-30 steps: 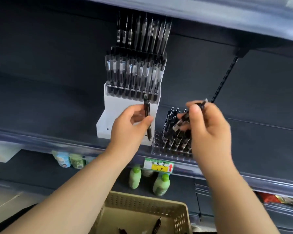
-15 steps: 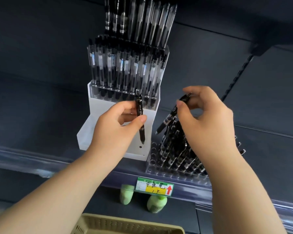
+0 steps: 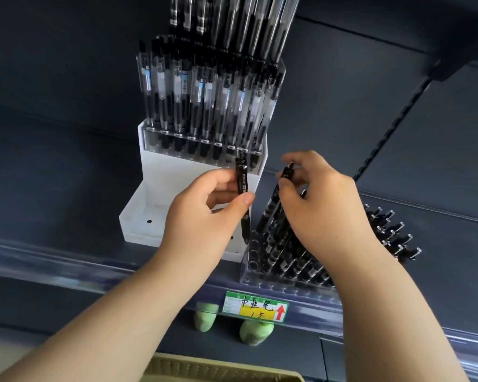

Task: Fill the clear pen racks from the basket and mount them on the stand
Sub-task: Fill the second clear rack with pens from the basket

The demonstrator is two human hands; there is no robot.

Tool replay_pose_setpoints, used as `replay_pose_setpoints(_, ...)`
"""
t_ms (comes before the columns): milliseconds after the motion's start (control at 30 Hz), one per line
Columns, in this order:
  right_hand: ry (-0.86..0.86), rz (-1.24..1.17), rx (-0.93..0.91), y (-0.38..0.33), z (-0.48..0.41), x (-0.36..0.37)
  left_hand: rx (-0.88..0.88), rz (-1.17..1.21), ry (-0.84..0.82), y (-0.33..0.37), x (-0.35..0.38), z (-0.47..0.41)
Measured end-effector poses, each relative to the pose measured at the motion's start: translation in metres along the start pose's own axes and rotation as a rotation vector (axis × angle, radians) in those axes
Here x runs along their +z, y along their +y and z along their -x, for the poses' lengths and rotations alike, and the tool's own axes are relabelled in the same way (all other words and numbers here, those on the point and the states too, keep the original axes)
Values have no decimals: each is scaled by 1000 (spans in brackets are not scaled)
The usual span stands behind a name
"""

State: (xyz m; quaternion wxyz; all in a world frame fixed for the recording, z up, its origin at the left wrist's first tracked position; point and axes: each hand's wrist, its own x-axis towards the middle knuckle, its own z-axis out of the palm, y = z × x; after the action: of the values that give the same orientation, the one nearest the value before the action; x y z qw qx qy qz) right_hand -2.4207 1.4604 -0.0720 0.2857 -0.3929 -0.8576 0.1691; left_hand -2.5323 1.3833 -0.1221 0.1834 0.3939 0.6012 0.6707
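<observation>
A white stepped stand (image 3: 160, 194) sits on the shelf, carrying clear racks (image 3: 204, 150) full of upright pens. My left hand (image 3: 202, 213) pinches one black pen (image 3: 242, 180) upright in front of the stand's lower step. To its right a clear pen rack (image 3: 260, 271) lies on the shelf, holding several black pens. My right hand (image 3: 323, 213) pinches the top of another black pen (image 3: 276, 199), whose tip points down into the rack's left side. A strip of the beige basket's rim (image 3: 221, 370) shows at the bottom edge.
The shelf's front rail (image 3: 66, 266) carries a green and yellow price tag (image 3: 255, 307) with a red arrow. Two green bottles (image 3: 255, 333) stand on the shelf below. A slotted upright (image 3: 392, 125) runs up the back wall on the right.
My view has tilted up, so the basket has dropped almost out of sight. My right hand has lowered its pen towards the loose rack. My left hand still holds its pen by the stand.
</observation>
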Motion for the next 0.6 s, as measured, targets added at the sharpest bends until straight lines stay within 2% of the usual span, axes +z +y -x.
replay_pose_setpoints(233, -32, 144, -7, 1, 1, 6, 7, 32, 27, 5, -5, 0)
replay_pose_setpoints(433, 36, 167, -75, 2, 5, 5, 18, 40, 32, 8, -6, 0)
replay_pose_setpoints(600, 12, 258, -95, 2, 5, 4, 18, 30, 24, 9, -3, 1)
